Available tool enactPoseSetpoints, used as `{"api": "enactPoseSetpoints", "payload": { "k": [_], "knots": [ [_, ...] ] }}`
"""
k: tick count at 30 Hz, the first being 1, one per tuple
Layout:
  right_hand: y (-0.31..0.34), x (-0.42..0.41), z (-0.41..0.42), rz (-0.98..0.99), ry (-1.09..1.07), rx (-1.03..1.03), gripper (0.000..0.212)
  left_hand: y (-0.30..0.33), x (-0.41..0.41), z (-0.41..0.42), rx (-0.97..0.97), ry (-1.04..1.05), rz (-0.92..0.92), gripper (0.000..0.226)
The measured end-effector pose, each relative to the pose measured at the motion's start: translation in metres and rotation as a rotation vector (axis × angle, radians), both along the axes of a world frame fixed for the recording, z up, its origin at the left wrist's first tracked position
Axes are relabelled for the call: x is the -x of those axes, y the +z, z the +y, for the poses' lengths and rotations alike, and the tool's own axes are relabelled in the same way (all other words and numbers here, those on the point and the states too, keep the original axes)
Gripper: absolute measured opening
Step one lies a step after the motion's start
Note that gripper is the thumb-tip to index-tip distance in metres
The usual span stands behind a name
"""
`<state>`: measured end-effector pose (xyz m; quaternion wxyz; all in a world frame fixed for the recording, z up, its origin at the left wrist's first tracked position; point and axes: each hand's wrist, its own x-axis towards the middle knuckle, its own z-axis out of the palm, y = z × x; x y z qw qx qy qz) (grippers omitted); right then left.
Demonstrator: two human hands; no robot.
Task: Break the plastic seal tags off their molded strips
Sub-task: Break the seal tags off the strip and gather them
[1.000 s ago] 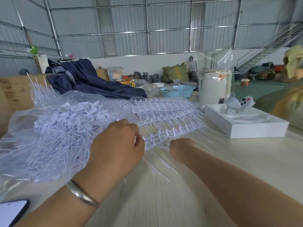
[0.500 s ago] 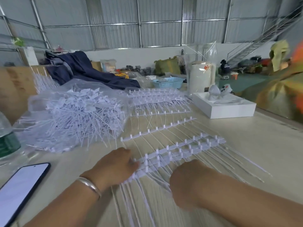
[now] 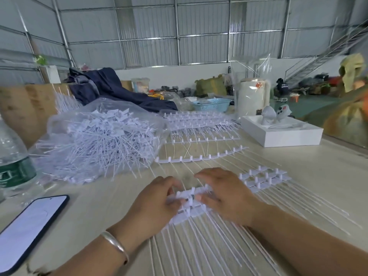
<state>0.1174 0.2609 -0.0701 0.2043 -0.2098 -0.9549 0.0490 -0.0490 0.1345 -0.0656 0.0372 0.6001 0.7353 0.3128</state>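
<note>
Now | left hand (image 3: 157,198), right hand (image 3: 225,196) both grip molded strip (image 3: 191,198) | bottle (image 3: 14,162) label unreadable

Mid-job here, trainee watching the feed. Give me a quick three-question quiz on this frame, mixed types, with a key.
1. True or false: both hands are on the same stack of molded strips.
2. The bag of loose tags lies on which side of the hands? A) the person's left B) the person's right C) behind the white box
3. Fill in: the phone lies screen ____.

Key: 1 true, the left hand and right hand both grip it. 2 A. 3 up.
</note>
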Motion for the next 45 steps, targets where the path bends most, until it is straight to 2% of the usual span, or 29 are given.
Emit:
{"api": "enactPoseSetpoints", "payload": {
  "k": [3,5,9,12,14,17,20,21,23,25,27,28,29,31,32,34,37,41,45],
  "knots": [
    [-0.006,0.006,-0.002,0.039,0.072,0.039,0.043,0.001,-0.005,0.001,-0.071,-0.022,-0.055,0.026],
    [-0.005,0.005,-0.001,0.098,0.082,0.104,0.037,0.003,-0.005,0.0,-0.094,-0.03,-0.175,0.03],
    [0.0,0.002,0.001,0.224,0.039,0.249,0.028,0.012,0.007,-0.008,-0.038,-0.061,-0.368,0.03],
    [-0.001,0.004,-0.002,0.233,0.041,0.28,0.015,0.013,0.013,-0.012,0.019,-0.113,-0.353,0.016],
    [-0.002,0.004,-0.003,0.256,0.033,0.287,0.015,0.01,0.014,-0.011,0.008,-0.109,-0.337,0.013],
    [-0.002,0.003,-0.004,0.203,0.049,0.219,0.02,0.008,0.013,-0.01,0.032,-0.071,-0.28,0.013],
    [0.0,0.003,-0.007,0.129,0.049,0.134,0.026,0.01,0.011,-0.012,0.127,-0.036,-0.292,0.027],
    [0.001,0.003,-0.008,0.141,0.052,0.136,0.027,0.012,0.01,-0.013,0.107,0.004,-0.372,0.029],
    [0.002,0.003,-0.012,0.203,0.083,0.167,0.027,0.012,0.007,-0.01,0.03,0.086,-0.623,0.017],
    [0.003,0.004,-0.018,0.246,0.127,0.198,0.025,0.013,-0.001,-0.006,0.025,0.097,-0.844,0.013],
    [0.002,0.006,-0.022,0.212,0.167,0.183,0.024,0.011,-0.004,-0.001,-0.013,0.08,-0.97,0.013],
    [0.001,0.007,-0.022,0.169,0.171,0.156,0.025,0.01,-0.004,0.001,-0.051,0.083,-0.964,0.016],
    [0.0,0.007,-0.022,0.123,0.162,0.136,0.028,0.008,-0.003,0.003,-0.091,0.092,-0.865,0.021],
    [-0.002,0.005,-0.02,0.093,0.121,0.152,0.035,0.007,0.0,0.005,-0.118,0.13,-0.467,0.015],
    [-0.002,0.004,-0.019,0.112,0.091,0.166,0.04,0.008,0.0,0.003,-0.122,0.128,-0.285,0.019],
    [-0.002,0.002,-0.016,0.172,0.033,0.163,0.05,0.006,0.002,0.001,-0.188,0.051,-0.15,0.032],
    [0.001,0.001,-0.014,0.35,0.03,0.196,0.052,0.01,-0.002,-0.006,-0.344,-0.078,0.079,0.039],
    [0.009,-0.006,-0.012,0.664,0.06,0.486,0.066,0.018,-0.006,-0.015,-0.498,-0.204,0.462,0.042],
    [0.019,-0.013,-0.012,0.739,0.048,0.478,0.086,0.017,-0.013,-0.015,-0.49,-0.41,0.61,0.041]
  ]
}}
